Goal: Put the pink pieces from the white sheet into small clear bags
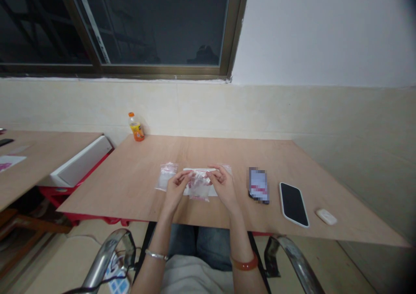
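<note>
Between my hands is a small clear plastic bag (199,190), held up by its top edge above the table. My left hand (177,185) pinches its left side with thumb and fingers. On the right side, my right hand (222,183) grips the bag the same way. Beneath it lies a white sheet (212,192), mostly covered by the bag and my hands. A stack of clear bags (166,176) rests just left of my left hand. Another clear bag (227,168) shows partly behind my right hand.
To the right lie a phone with a blurred screen (259,185), a white-edged phone (294,204) and a small white case (326,216). An orange drink bottle (136,127) stands at the table's back left, near the wall. Metal chair arms (292,259) flank me below the table edge.
</note>
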Available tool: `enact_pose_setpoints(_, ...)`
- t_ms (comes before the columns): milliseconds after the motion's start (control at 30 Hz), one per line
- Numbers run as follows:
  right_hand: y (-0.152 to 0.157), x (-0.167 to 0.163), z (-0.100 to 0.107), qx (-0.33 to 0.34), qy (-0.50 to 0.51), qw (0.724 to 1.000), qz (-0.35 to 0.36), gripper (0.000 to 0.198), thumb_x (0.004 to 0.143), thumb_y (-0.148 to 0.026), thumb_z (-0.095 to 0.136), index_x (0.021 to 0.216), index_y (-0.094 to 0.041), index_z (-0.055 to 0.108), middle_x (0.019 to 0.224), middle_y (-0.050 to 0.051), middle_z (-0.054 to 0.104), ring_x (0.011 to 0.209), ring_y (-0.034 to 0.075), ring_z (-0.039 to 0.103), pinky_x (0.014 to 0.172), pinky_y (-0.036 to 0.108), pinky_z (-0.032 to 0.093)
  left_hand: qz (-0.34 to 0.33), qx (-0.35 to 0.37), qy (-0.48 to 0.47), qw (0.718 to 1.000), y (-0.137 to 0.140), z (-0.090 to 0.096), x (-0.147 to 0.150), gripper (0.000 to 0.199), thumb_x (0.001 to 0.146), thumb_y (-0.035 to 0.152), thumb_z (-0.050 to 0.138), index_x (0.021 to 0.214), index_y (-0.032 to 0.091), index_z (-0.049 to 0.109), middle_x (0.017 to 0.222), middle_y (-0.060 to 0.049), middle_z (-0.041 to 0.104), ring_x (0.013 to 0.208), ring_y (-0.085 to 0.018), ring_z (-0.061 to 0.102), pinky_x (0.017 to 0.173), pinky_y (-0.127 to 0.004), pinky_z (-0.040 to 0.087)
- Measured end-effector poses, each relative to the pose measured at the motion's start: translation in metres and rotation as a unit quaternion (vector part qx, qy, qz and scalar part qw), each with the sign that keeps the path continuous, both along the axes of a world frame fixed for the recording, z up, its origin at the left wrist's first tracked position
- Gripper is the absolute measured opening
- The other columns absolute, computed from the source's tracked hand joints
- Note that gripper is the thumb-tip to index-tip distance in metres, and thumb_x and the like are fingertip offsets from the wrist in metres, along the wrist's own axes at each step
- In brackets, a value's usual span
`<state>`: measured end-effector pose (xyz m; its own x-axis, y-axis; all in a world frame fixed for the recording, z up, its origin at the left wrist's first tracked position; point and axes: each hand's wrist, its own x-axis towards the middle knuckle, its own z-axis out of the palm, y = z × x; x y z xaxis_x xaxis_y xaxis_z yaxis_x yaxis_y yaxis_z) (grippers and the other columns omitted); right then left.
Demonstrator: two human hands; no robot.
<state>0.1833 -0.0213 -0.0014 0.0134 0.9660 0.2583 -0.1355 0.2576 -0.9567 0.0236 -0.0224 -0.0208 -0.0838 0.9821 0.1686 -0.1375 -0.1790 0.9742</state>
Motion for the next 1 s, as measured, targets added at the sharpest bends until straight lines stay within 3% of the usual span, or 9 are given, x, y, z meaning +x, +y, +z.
enact_pose_setpoints(167,-0.002,-0.001,0.002,-0.004,-0.018,1.000,0.019,0.028,0.075,-0.037,0.064,0.095,-0.019,0.059,0.072,0.002,0.067,0.063,0.015,0.060,0.056,0.025,0.048,0.028,0.006,0.017,0.999,0.001,-0.003,-0.002,0.023,0.073,0.037,0.066,0.075,0.014,0.068,0.069,-0.003,0.067,0.067,-0.014,0.059,0.065,-0.024,0.045)
enact_pose_setpoints(433,0.000,-0.010,0.001,-0.027,0.029,0.999,0.031,0.041,0.070,-0.038,0.068,0.105,-0.019,0.059,0.073,0.001,0.068,0.063,0.015,0.062,0.061,0.028,0.050,0.068,0.052,0.063,0.994,-0.006,0.007,0.001,0.020,0.076,0.035,0.062,0.071,0.015,0.063,0.067,-0.001,0.064,0.065,-0.013,0.057,0.063,-0.023,0.044)
enact_pose_setpoints(533,0.001,-0.014,0.002,-0.029,0.024,0.998,0.052,0.032,0.068,-0.039,0.069,0.092,-0.018,0.065,0.078,0.003,0.070,0.067,0.016,0.062,0.063,0.029,0.050,0.083,0.064,0.067,0.992,-0.008,0.014,0.002,0.021,0.077,0.035,0.061,0.071,0.016,0.063,0.067,-0.001,0.063,0.066,-0.013,0.057,0.064,-0.023,0.044)
enact_pose_setpoints(667,0.000,-0.016,0.004,-0.002,0.003,0.999,0.040,0.021,0.073,-0.039,0.064,0.075,-0.018,0.067,0.070,0.002,0.068,0.063,0.014,0.060,0.063,0.027,0.049,0.068,0.063,0.049,0.994,-0.010,0.020,0.005,0.020,0.076,0.036,0.063,0.073,0.015,0.063,0.071,-0.001,0.064,0.070,-0.013,0.059,0.068,-0.024,0.046)
enact_pose_setpoints(800,-0.001,-0.015,0.003,-0.001,-0.001,0.999,0.042,0.022,0.075,-0.040,0.063,0.076,-0.018,0.067,0.068,0.002,0.066,0.061,0.014,0.059,0.058,0.026,0.048,0.035,0.054,0.051,0.997,-0.011,0.021,0.008,0.021,0.075,0.036,0.064,0.078,0.015,0.065,0.077,-0.004,0.067,0.073,-0.015,0.060,0.071,-0.026,0.047)
enact_pose_setpoints(1000,-0.002,-0.016,0.003,-0.016,0.003,0.999,0.046,0.023,0.074,-0.040,0.064,0.080,-0.018,0.066,0.071,0.003,0.067,0.061,0.014,0.059,0.052,0.024,0.045,0.045,0.043,0.065,0.996,-0.011,0.017,0.006,0.021,0.074,0.036,0.065,0.079,0.016,0.067,0.078,-0.005,0.068,0.073,-0.016,0.060,0.069,-0.026,0.047)
